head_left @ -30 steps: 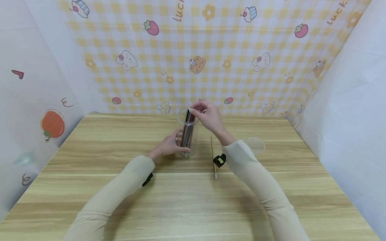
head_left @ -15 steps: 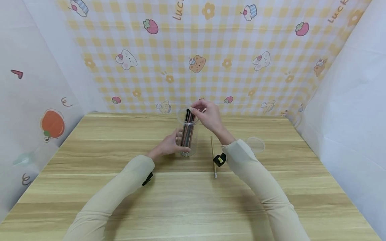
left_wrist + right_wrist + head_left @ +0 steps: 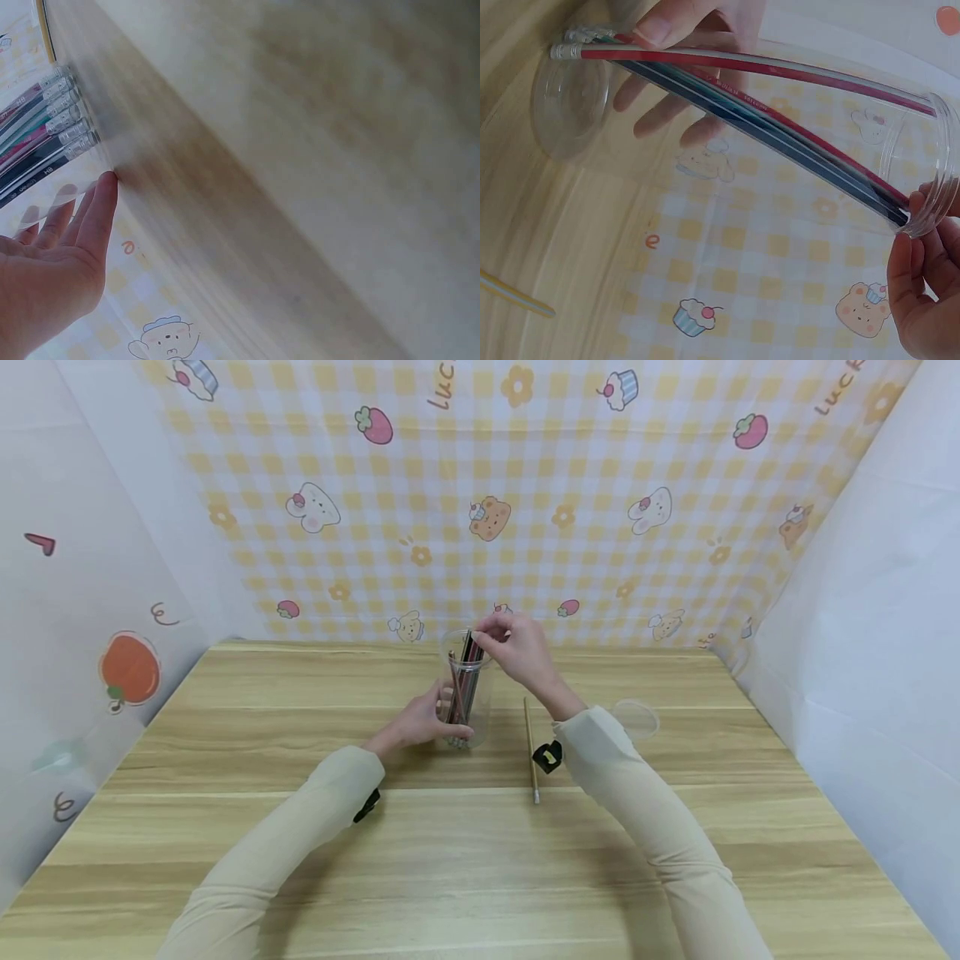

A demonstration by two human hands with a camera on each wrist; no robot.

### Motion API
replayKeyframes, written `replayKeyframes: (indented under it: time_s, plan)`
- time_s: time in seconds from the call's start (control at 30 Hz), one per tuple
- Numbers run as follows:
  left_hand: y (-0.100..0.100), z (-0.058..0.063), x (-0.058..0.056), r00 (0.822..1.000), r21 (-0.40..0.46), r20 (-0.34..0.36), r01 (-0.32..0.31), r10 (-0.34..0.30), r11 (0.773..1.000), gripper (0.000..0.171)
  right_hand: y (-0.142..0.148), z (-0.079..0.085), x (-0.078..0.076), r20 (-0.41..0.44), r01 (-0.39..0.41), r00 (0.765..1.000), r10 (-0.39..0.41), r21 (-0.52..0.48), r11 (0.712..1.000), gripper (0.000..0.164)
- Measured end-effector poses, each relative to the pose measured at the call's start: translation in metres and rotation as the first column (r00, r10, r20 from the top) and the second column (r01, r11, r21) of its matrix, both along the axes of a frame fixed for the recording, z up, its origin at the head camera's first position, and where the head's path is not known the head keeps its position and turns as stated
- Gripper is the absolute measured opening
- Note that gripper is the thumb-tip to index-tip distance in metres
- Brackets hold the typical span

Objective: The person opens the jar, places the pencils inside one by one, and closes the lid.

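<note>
A clear plastic jar (image 3: pixel 484 706) stands upright on the table, several pencils (image 3: pixel 469 681) inside with their eraser ends down. My left hand (image 3: pixel 423 722) grips the jar low down, thumb across the front and fingers behind it. At the rim, my right hand (image 3: pixel 519 650) pinches the upper ends of the bunched pencils between thumb and fingertips. One red-striped pencil (image 3: pixel 772 69) leans apart from the bunch, against the opposite side of the rim. In the left wrist view, the eraser ends (image 3: pixel 75 142) sit close above the table, beside the left fingers.
A yellow pencil (image 3: pixel 528 739) lies on the wooden table (image 3: pixel 450 868), just right of the jar. Farther right is a clear round lid (image 3: pixel 637 718), partly behind the right sleeve. A checked, printed backdrop (image 3: pixel 420 527) rises behind the table, with white side walls.
One pencil has come away from the bunch and tipped left inside the jar. The bunch under the right fingers looks thinner. Both hands have stayed nearly in place.
</note>
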State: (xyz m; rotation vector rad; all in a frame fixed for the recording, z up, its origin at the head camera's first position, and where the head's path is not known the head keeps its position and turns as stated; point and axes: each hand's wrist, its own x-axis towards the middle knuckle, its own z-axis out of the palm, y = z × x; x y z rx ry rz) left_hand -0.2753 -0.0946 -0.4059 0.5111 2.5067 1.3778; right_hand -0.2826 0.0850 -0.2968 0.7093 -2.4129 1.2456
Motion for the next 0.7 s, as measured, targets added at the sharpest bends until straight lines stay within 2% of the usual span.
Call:
replayKeyframes:
  time_s: [0.27, 0.5, 0.53, 0.7]
  plan:
    - [0.0, 0.0, -0.001, 1.0, 0.001, 0.016, -0.004, 0.004, 1.0, 0.085, 0.001, -0.002, -0.002, 0.018, -0.001, 1.0, 0.001, -0.005, 1.0, 0.01]
    - [0.001, 0.0, 0.0, 1.0, -0.017, 0.022, -0.004, 0.005, 1.0, 0.089, 0.006, 0.004, -0.002, 0.012, -0.006, 1.0, 0.008, -0.158, 0.987, 0.017]
    - [0.001, 0.005, 0.003, 1.0, -0.016, 0.024, 0.0, 0.001, 1.0, 0.088, 0.007, 0.006, -0.001, 0.007, -0.005, 1.0, 0.007, -0.173, 0.985, 0.017]
    - [0.001, 0.006, 0.004, 1.0, -0.004, 0.03, 0.008, -0.008, 1.0, 0.087, 0.013, 0.014, -0.001, 0.043, 0.027, 0.999, -0.018, -0.236, 0.971, 0.017]
